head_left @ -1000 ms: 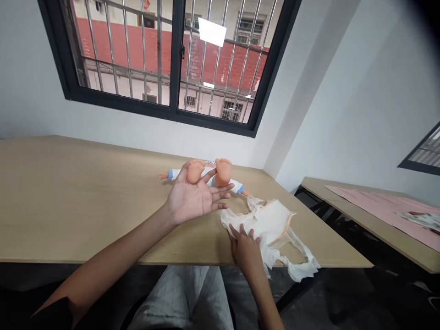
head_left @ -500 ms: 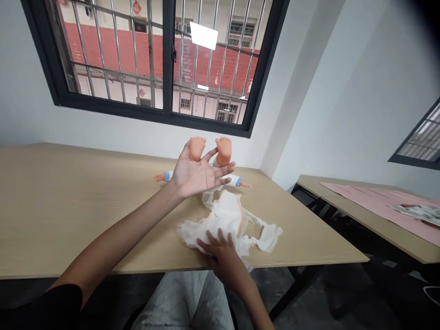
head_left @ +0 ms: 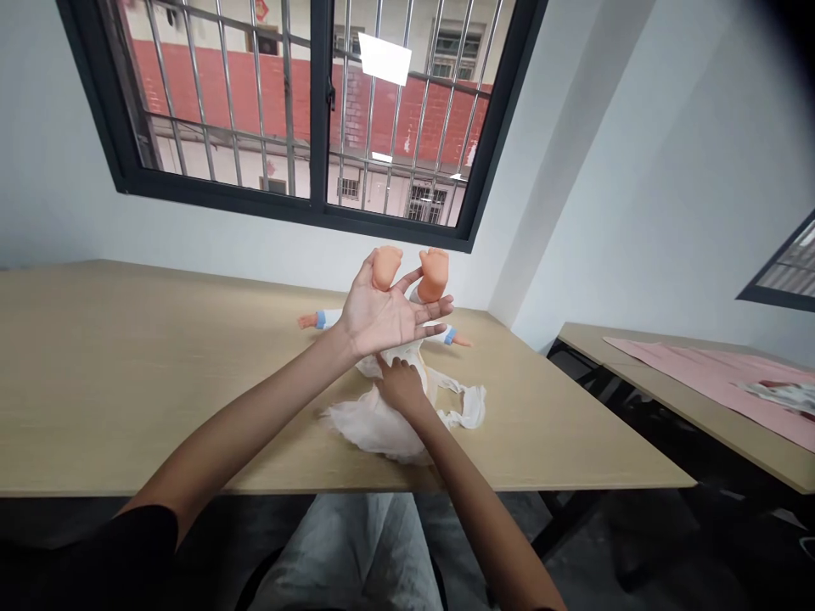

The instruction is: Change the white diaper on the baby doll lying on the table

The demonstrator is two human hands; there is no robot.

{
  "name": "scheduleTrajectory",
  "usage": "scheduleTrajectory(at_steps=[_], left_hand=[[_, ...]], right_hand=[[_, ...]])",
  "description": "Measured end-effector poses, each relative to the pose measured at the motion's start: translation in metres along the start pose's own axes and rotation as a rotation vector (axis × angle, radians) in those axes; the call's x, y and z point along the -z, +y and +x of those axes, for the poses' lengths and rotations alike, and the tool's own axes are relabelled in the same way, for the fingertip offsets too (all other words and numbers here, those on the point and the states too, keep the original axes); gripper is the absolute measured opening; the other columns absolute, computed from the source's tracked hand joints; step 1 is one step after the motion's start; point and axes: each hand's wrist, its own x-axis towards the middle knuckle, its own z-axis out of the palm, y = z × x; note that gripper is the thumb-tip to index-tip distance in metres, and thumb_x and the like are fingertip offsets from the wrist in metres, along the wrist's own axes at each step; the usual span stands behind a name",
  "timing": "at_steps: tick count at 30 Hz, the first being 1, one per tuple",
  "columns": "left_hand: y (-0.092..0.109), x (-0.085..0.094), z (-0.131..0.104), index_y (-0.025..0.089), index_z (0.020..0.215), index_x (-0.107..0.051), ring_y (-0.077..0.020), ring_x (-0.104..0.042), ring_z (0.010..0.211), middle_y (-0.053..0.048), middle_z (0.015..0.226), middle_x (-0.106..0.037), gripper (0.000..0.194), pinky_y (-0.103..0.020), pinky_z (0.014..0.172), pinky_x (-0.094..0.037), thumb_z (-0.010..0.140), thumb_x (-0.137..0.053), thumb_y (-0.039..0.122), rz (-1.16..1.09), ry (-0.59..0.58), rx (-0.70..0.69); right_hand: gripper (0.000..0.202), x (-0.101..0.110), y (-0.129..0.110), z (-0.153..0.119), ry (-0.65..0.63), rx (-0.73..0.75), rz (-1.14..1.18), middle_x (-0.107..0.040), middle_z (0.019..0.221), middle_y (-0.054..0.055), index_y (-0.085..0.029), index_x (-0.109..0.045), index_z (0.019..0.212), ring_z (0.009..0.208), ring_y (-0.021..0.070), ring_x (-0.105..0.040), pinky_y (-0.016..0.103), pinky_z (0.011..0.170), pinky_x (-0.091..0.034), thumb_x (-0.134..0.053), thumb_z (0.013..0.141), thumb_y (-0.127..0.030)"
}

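A doll lies on its back on the table, its feet [head_left: 435,273] raised and its sleeved arms [head_left: 452,337] spread out. My left hand [head_left: 388,314] is palm up, its fingers hooked around the doll's lower legs. Beneath it, my right hand [head_left: 401,382] is closed on the white diaper [head_left: 375,424], its fingers curled into the upper part. The diaper lies unfolded and crumpled between the doll and the table's front edge, one side strap stretching right. My left hand hides the doll's body and head.
The wooden table [head_left: 191,382] stands against the wall under a barred window [head_left: 318,204]. To the right, a second table [head_left: 637,365] bears a pink cloth [head_left: 688,373] with a white and red item on it.
My right hand has moved forward toward the doll, and the diaper has slid forward with it. Its spread fingers have curled. My left hand still holds the legs up.
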Motion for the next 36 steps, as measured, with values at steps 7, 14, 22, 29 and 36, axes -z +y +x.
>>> scheduleTrajectory(at_steps=[7, 14, 22, 29, 36], left_hand=[[-0.005, 0.000, 0.001, 0.020, 0.114, -0.040, -0.0331, -0.056, 0.104, -0.011, 0.107, -0.055, 0.052, -0.048, 0.079, -0.045, 0.078, -0.039, 0.058, 0.006, 0.019, 0.008], [-0.005, 0.002, 0.002, 0.019, 0.117, -0.038, -0.0345, -0.054, 0.107, -0.014, 0.111, -0.053, 0.055, -0.048, 0.079, -0.044, 0.080, -0.035, 0.059, 0.000, -0.011, 0.022], [-0.005, 0.004, 0.001, 0.019, 0.116, -0.040, -0.0325, -0.055, 0.105, -0.014, 0.112, -0.055, 0.052, -0.049, 0.085, -0.040, 0.079, -0.039, 0.055, 0.001, -0.031, 0.035], [-0.005, 0.004, -0.002, 0.019, 0.118, -0.040, -0.0317, -0.057, 0.102, -0.013, 0.110, -0.056, 0.053, -0.048, 0.084, -0.041, 0.079, -0.041, 0.056, -0.001, -0.031, 0.031], [-0.005, 0.007, -0.005, 0.019, 0.116, -0.041, -0.0328, -0.055, 0.105, -0.013, 0.111, -0.056, 0.053, -0.048, 0.084, -0.042, 0.079, -0.039, 0.058, 0.019, -0.037, 0.049]], right_hand=[[0.044, -0.026, 0.011, 0.035, -0.070, 0.160, 0.271, -0.045, 0.132, 0.009, -0.022, -0.044, 0.130, 0.117, 0.0216, -0.043, 0.034, 0.092, -0.037, -0.039, 0.087, -0.018], [0.039, -0.032, 0.036, 0.031, -0.034, 0.107, 0.313, -0.045, 0.134, 0.006, -0.022, -0.049, 0.125, 0.122, 0.0217, -0.040, 0.035, 0.096, -0.035, -0.039, 0.087, -0.026], [0.064, -0.026, 0.019, 0.043, -0.182, 0.116, 0.230, -0.037, 0.140, 0.010, -0.024, -0.035, 0.135, 0.119, 0.0338, -0.041, 0.044, 0.089, -0.039, -0.047, 0.078, -0.052], [0.063, -0.018, -0.008, 0.049, -0.305, 0.279, 0.361, -0.045, 0.134, 0.008, -0.023, -0.040, 0.131, 0.111, 0.0284, -0.050, 0.034, 0.083, -0.044, -0.056, 0.073, -0.040], [0.052, -0.010, 0.020, 0.023, -0.044, 0.341, 0.624, -0.047, 0.134, 0.005, -0.020, -0.041, 0.132, 0.120, 0.0228, -0.044, 0.032, 0.098, -0.036, -0.048, 0.082, -0.032]])
